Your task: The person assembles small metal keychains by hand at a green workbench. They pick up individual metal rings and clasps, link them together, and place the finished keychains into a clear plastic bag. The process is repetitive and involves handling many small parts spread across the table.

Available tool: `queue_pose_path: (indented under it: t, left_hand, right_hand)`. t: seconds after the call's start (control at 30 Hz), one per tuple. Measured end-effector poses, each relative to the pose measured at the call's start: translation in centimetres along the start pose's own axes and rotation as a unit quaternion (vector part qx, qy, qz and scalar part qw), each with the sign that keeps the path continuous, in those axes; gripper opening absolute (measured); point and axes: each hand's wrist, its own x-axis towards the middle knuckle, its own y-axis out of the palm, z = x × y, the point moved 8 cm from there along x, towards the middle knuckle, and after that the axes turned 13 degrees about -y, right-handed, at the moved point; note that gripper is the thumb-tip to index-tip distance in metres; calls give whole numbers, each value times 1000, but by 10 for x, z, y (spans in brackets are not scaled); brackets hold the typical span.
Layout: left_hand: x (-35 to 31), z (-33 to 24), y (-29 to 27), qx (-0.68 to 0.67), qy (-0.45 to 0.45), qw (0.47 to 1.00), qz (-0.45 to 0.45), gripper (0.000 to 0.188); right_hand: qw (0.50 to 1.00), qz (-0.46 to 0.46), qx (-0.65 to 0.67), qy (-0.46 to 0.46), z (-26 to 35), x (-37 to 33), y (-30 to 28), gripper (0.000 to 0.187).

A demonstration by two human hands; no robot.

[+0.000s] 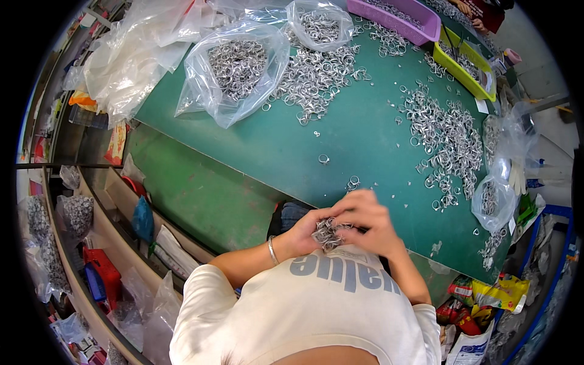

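Observation:
A clump of silver metal rings (329, 235) sits in my left hand (302, 232), which is cupped round it close to my shirt front at the table's near edge. My right hand (368, 224) is bent over the same clump from the right. Its fingers are smeared by motion, so whether they pinch a ring cannot be made out. Just beyond my hands a few loose rings (353, 182) lie on the green table (261, 143), and a single ring (323, 159) lies farther off.
Large ring piles lie at the table's right (447, 143) and back (316, 76). Plastic bags of rings (238, 70) stand back left. A purple basket (401, 18) and a yellow-green basket (465, 70) line the far right. Shelving (109, 261) runs along my left. A co-worker's hand (479, 25) shows far right.

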Motion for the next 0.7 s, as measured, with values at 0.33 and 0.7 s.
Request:
queue_pose_path:
  t: [0.33, 0.7]
  left_hand:
    - [-6, 7, -14, 79, -56, 991, -90, 19]
    - [-7, 2, 0, 76, -33, 996, -26, 33]
  right_hand:
    - [951, 36, -252, 174, -61, -29, -2, 29]
    - [989, 51, 82, 116, -9, 14, 6, 21]
